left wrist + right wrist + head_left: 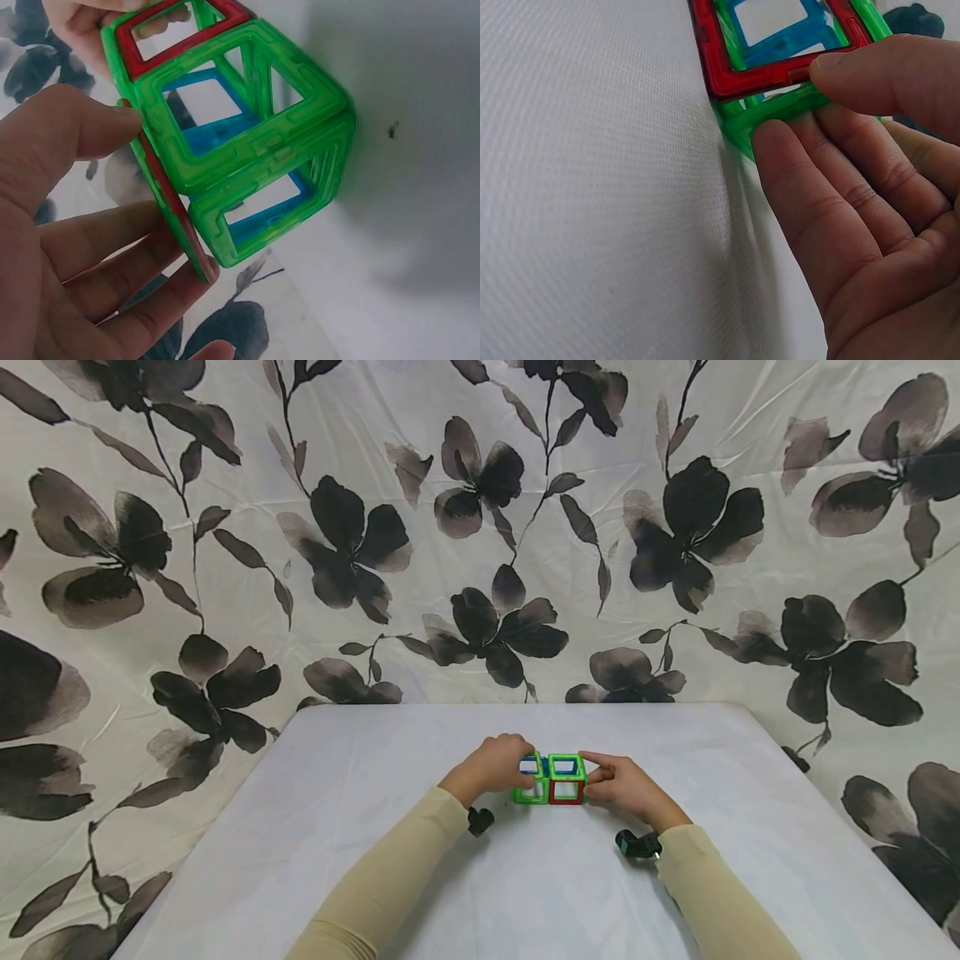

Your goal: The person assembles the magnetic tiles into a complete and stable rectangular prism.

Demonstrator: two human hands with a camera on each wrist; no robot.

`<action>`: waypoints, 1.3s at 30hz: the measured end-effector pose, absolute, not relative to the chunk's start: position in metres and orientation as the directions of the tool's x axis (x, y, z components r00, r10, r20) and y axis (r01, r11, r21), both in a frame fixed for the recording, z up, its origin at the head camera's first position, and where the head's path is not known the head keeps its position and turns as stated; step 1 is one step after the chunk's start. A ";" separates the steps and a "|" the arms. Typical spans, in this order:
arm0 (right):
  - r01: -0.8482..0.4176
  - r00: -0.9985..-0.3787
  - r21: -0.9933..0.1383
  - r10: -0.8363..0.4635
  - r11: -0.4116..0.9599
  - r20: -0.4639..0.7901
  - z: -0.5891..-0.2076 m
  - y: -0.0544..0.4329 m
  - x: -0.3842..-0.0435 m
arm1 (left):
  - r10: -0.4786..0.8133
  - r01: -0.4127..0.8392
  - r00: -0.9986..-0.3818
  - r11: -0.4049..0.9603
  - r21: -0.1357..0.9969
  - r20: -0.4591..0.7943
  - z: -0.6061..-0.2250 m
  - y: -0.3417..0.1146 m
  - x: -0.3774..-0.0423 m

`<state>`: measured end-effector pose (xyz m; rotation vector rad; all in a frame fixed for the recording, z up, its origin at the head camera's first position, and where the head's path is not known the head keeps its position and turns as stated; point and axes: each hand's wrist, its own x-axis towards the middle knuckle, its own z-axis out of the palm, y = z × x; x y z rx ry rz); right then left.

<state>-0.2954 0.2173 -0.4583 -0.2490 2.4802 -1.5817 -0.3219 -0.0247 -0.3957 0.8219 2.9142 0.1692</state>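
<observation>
Square open-frame magnetic tiles, joined into a small block [566,778] of two boxes side by side, stand on the white table. Green, red and blue frames show in it. At the block's left side is my left hand [491,768]. In the left wrist view its thumb and fingers pinch a tile [172,199], seen edge-on in red and green, against the green frames [169,161]. My right hand [630,789] is at the opposite end. The right wrist view shows its thumb on a red tile [757,81] and fingers along the green edge [776,109].
The white table [360,877] reaches back to a hanging floral cloth [420,568]. Dark wrist cameras, one on the left wrist [480,821] and one on the right [637,845], sit close to the tabletop. A small dark speck [393,129] lies near the block.
</observation>
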 end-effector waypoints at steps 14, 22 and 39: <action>-0.034 -0.967 -0.913 -0.245 0.407 -0.073 -0.458 0.216 -0.297 | 0.549 0.536 -0.832 0.833 0.138 -0.078 -0.402 -0.023 -0.325; -0.034 -0.969 -0.910 -0.238 0.413 -0.072 -0.458 0.215 -0.296 | 0.553 0.534 -0.828 0.828 0.167 -0.091 -0.406 -0.023 -0.328; -0.019 -0.968 -0.911 -0.237 0.411 -0.087 -0.456 0.214 -0.296 | 0.586 0.551 -0.806 0.793 0.260 -0.080 -0.407 -0.025 -0.329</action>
